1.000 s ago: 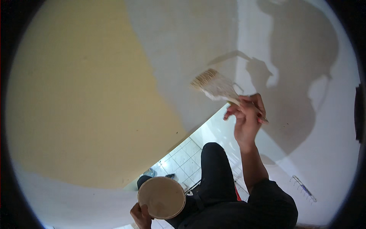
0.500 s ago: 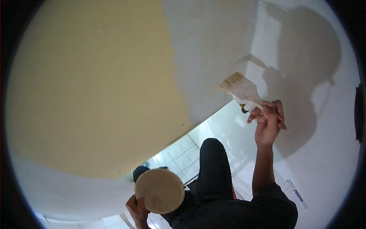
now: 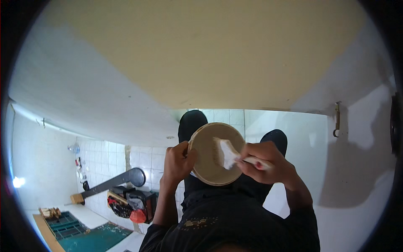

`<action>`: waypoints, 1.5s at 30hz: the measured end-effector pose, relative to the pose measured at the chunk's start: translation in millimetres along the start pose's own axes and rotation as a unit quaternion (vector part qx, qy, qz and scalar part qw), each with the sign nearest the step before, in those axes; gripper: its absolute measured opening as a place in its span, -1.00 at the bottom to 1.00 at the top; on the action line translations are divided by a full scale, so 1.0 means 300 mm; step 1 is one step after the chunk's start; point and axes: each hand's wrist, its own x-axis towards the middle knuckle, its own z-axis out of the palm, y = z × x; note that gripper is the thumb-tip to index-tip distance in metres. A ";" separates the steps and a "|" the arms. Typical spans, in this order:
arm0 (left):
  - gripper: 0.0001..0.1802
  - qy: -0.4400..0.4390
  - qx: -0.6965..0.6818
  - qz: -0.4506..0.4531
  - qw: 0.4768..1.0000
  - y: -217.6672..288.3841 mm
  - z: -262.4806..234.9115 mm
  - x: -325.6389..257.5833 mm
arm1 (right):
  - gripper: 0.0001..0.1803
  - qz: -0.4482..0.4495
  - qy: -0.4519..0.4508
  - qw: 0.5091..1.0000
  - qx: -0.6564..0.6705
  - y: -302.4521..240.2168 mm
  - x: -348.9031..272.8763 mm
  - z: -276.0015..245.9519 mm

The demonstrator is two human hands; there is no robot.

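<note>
Left hand grips the round bowl rim at waist level; right hand, clamped on the paintbrush, has dropped from the wall, bristles apparently reloading.

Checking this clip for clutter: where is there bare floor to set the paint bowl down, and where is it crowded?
Bare white tile floor shows just past the feet, under the wall's painted edge, and lower right beside the right hand. Lower left is crowded: red bag, dark boxes and green mat. The left hand grips the bowl; the right dips a brush in it.
</note>
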 end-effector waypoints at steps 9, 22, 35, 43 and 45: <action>-0.72 0.001 -0.032 0.000 0.999 -0.039 -0.036 -0.019 | -0.81 0.062 -0.121 0.990 -0.030 0.210 0.176 0.273; -0.74 -0.044 -0.018 -0.035 0.998 -0.037 -0.033 0.004 | -0.80 0.129 -0.098 0.987 0.006 0.276 0.196 0.318; -0.73 -0.042 -0.009 -0.027 0.999 -0.053 -0.032 0.008 | -0.81 0.157 -0.103 0.982 0.001 0.255 0.190 0.289; -0.75 -0.027 -0.029 -0.017 0.999 -0.038 -0.021 0.005 | -0.84 0.124 -0.055 0.991 0.002 0.196 0.172 0.235; -0.72 -0.008 -0.036 0.007 0.999 -0.042 -0.012 0.001 | -0.84 0.175 -0.115 0.978 -0.017 0.209 0.169 0.264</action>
